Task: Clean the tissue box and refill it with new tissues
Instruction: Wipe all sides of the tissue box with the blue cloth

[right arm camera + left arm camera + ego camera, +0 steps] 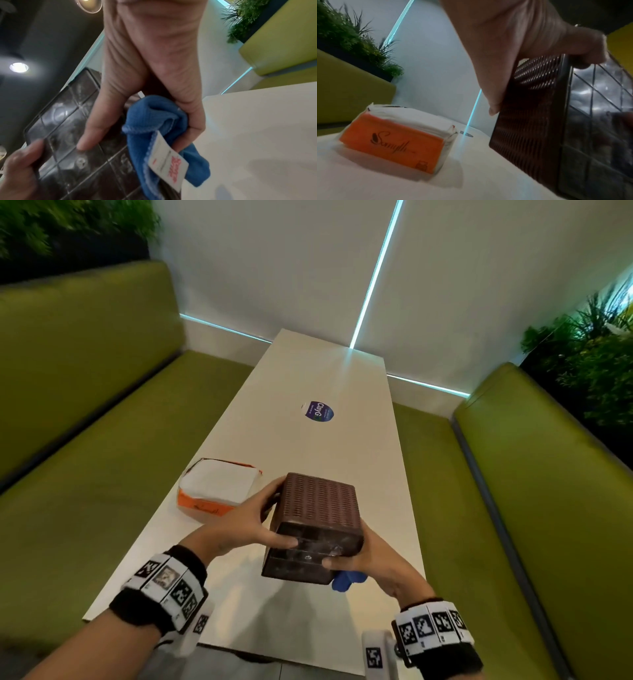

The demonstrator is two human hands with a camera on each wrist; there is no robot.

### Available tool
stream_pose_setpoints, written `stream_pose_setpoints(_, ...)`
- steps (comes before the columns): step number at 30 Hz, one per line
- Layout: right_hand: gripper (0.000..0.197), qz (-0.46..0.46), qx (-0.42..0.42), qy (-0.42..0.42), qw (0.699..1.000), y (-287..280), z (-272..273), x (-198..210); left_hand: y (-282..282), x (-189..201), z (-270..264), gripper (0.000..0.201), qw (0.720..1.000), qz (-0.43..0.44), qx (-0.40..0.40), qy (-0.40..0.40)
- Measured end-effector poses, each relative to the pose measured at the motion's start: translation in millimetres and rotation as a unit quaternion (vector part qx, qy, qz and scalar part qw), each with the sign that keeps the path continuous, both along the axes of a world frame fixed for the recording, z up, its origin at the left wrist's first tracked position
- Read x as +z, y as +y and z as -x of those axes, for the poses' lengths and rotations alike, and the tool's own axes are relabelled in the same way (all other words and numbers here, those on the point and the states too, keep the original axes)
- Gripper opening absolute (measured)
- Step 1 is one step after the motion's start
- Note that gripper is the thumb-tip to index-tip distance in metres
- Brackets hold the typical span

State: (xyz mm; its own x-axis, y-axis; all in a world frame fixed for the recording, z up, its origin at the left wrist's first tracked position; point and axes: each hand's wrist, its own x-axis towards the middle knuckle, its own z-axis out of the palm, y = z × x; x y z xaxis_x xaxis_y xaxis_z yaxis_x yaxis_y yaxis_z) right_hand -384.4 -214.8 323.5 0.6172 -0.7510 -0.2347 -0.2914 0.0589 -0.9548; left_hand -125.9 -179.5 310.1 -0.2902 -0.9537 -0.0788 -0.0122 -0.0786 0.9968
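Note:
The dark brown woven tissue box [318, 518] is held above the white table [308, 371], tipped so its ribbed underside [72, 135] faces me. My left hand [253, 518] grips its left side [530, 108], thumb on the underside. My right hand [363, 556] holds the box's right lower corner with the thumb on the underside, and its fingers curl round a bunched blue cloth [164, 129] with a white label [167, 163]. The orange pack of new white tissues [215, 491] lies on the table left of the box [393, 140].
Green padded benches [85, 405] run along both sides of the table. A round purple sticker [320, 411] sits mid-table. Plants [589, 354] stand behind the right bench and at the upper left. A white wall with light strips closes the far end.

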Motion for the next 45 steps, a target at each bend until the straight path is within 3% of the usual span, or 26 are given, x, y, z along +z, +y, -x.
stream_pose_setpoints(2, 0.082, 0.002, -0.049, -0.009, 0.999, -6.0, 6.0, 9.4, -1.0, -1.3, 1.2, 0.094, 0.999, 0.004, 0.050, 0.009)
stream_pose_setpoints(5, 0.042, 0.028, -0.138, -0.109, 0.984, -19.6, 14.6, 37.4, 2.6, -5.1, 5.4, 0.088, 0.992, 0.007, 0.123, 0.011)
stream_pose_setpoints(6, 0.043, 0.048, -0.160, -0.130, 0.977, -22.3, 13.3, 46.0, 4.0, -5.3, 9.5, 0.086, 0.990, 0.017, 0.140, -0.001)
stream_pose_setpoints(7, 0.043, 0.086, -0.185, -0.118, 0.972, -18.4, 7.0, 52.7, 5.3, -5.4, 15.4, 0.086, 0.988, 0.033, 0.152, -0.020)
stream_pose_setpoints(9, 0.041, 0.208, -0.224, -0.005, 0.952, -5.7, -16.3, 57.1, 6.0, -5.8, 28.6, 0.089, 0.981, 0.065, 0.174, -0.049)
stream_pose_setpoints(13, 0.041, 0.337, -0.047, 0.196, 0.920, 20.1, -69.1, 43.4, 1.4, -1.0, 47.0, 0.084, 0.974, 0.105, 0.199, -0.040)
stream_pose_setpoints(18, 0.042, 0.237, -0.179, 0.161, 0.941, -19.2, -42.5, 35.4, 5.4, -5.7, 39.7, 0.096, 0.969, 0.091, 0.220, -0.064)
stream_pose_setpoints(21, 0.039, 0.320, -0.132, 0.219, 0.912, -6.3, -62.8, 31.1, 5.0, -4.6, 42.8, 0.090, 0.964, 0.105, 0.234, -0.077)
stream_pose_setpoints(24, 0.041, 0.361, -0.076, 0.212, 0.905, 14.9, -85.4, 31.5, 3.7, -3.2, 44.5, 0.084, 0.966, 0.111, 0.224, -0.067)
stream_pose_setpoints(29, 0.034, 0.275, -0.132, 0.176, 0.936, -16.0, -54.1, 48.1, 10.3, 2.8, 29.3, 0.083, 0.975, 0.022, 0.216, 0.054)
stream_pose_setpoints(32, 0.037, 0.094, -0.151, 0.041, 0.983, -25.9, -28.6, 51.3, 11.9, 5.1, 14.3, 0.076, 0.972, -0.030, 0.188, 0.136)
stream_pose_setpoints(34, 0.039, 0.021, -0.126, -0.053, 0.990, -14.9, -22.6, 52.9, 9.8, 6.5, 7.6, 0.077, 0.962, -0.066, 0.181, 0.192)
stream_pose_setpoints(35, 0.038, 0.019, -0.110, -0.079, 0.991, -4.8, -22.9, 52.3, 8.6, 8.0, 4.9, 0.071, 0.953, -0.083, 0.193, 0.219)
stream_pose_setpoints(38, 0.038, 0.034, -0.106, -0.102, 0.989, 29.5, -25.7, 40.7, 4.4, 12.1, -5.3, 0.031, 0.919, -0.136, 0.250, 0.271)
stream_pose_setpoints(40, 0.041, 0.036, -0.106, -0.101, 0.989, 47.0, -22.9, 30.6, 2.5, 11.2, -14.7, 0.024, 0.907, -0.163, 0.270, 0.278)
stream_pose_setpoints(43, 0.041, 0.083, -0.097, -0.096, 0.987, 56.1, -27.7, 32.3, 2.6, 15.8, -18.5, 0.050, 0.930, -0.202, 0.203, 0.232)
stream_pose_setpoints(45, 0.043, 0.075, -0.129, -0.121, 0.981, 43.6, -32.4, 38.7, 2.0, 18.1, -9.3, 0.056, 0.945, -0.229, 0.159, 0.169)
